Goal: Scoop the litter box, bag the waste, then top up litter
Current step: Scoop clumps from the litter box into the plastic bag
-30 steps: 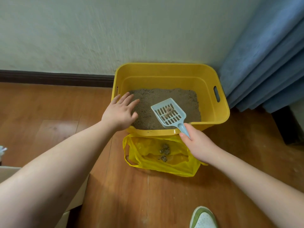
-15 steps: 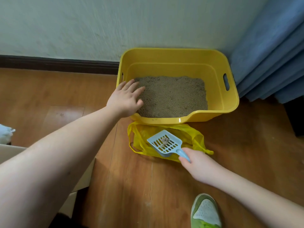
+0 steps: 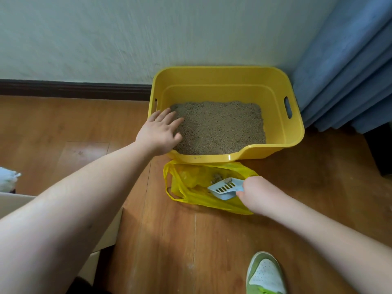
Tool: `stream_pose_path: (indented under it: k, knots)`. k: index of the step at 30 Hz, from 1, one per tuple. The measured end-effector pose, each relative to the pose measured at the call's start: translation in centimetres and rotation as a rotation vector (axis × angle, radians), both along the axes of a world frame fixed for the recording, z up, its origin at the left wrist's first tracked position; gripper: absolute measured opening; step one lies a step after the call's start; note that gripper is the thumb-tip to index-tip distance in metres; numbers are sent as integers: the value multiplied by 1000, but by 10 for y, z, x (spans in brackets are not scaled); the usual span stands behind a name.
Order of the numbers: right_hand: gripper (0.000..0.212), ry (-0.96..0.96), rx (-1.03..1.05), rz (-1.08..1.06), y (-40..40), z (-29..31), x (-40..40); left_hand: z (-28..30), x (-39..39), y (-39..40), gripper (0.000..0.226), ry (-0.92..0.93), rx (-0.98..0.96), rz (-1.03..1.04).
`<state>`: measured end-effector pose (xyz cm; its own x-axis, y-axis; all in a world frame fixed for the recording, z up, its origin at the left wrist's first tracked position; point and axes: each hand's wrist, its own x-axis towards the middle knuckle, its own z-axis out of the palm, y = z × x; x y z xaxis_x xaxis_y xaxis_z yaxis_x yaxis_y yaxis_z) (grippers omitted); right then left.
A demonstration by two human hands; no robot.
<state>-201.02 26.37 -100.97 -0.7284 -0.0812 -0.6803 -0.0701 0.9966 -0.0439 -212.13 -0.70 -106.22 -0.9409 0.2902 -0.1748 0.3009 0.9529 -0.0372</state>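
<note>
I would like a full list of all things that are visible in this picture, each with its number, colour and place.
litter box: one, yellow, on the floor against the wall
litter: grey-brown, fills the box bottom
plastic bag: one, yellow, open on the floor in front of the box
waste clumps: a few, grey-brown, in the bag
litter scoop: one, light blue, slotted, tilted over the bag
curtain: one, blue, right of the box
floor: brown wood
wall: pale, dark baseboard
white object: one, left edge, cannot identify
shoe: one, green and white, bottom edge
left hand: rests on the box's near left corner, fingers straight
right hand: grips the scoop handle
</note>
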Motion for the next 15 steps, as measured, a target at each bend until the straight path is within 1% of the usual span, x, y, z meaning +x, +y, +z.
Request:
stream_pose_path:
  k: [3, 6, 10, 12, 15]
  knots:
    - [34, -23, 98, 88, -5, 5, 0, 0, -1, -1, 65, -5, -7, -3]
    - [35, -14, 99, 128, -3, 8, 0, -1, 0, -1, 63, 1, -11, -2]
    - [36, 43, -2, 86, 5, 19, 3, 0, -2, -1, 62, -22, -30, -16]
    - [35, 86, -63, 85, 8, 33, 1, 1, -1, -1, 66, -17, -19, -18]
    - [31, 247, -147, 82, 11, 62, -8, 2, 1, -1, 72, 10, 26, -4]
